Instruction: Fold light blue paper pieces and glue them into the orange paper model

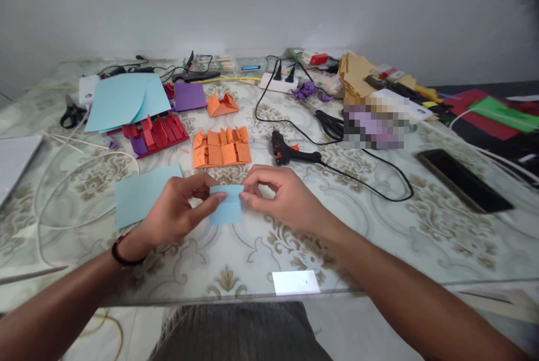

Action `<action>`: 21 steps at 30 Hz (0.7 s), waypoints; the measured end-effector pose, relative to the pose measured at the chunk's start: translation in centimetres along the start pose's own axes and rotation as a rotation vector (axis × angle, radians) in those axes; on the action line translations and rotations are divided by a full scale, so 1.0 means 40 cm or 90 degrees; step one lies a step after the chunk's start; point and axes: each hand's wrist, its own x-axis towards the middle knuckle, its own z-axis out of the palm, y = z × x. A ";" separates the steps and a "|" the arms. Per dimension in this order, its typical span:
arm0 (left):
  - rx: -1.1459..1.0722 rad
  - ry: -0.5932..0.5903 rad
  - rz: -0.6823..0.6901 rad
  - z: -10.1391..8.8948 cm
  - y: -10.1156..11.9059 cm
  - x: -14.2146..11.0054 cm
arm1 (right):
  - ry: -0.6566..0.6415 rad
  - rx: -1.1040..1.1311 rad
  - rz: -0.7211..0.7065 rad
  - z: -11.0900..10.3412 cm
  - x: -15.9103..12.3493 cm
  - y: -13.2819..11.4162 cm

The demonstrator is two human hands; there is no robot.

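Note:
A small light-blue piece of paper (226, 212) is held just above the table, a crease running across its upper part. My left hand (179, 204) pinches its left edge between thumb and fingers. On the opposite edge, my right hand (280, 195) grips it the same way. A larger light-blue sheet (141, 195) lies on the table, partly behind my left wrist. Just beyond my hands sits a row of folded orange paper pieces (222, 149). The black glue gun (290, 153) rests on its side past my right hand.
Red folded paper pieces (162, 133) lie under blue sheets (122, 100) at the back left, near a purple square (189, 96). Scissors (330, 124), a power strip (278, 82) and a phone (465, 180) lie to the back and right. Cables loop across the patterned table (252, 271).

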 end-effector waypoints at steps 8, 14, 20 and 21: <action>-0.063 0.058 -0.047 0.001 -0.003 0.000 | 0.041 0.068 0.013 -0.014 0.001 0.003; -0.044 0.032 -0.038 0.018 -0.001 -0.004 | -0.003 -0.025 -0.006 0.029 -0.007 -0.003; -0.053 -0.030 -0.057 0.021 -0.010 0.005 | 0.014 -0.059 -0.026 0.028 -0.008 0.003; -0.053 -0.038 -0.059 0.022 -0.012 0.005 | 0.015 -0.064 -0.026 0.028 -0.008 0.005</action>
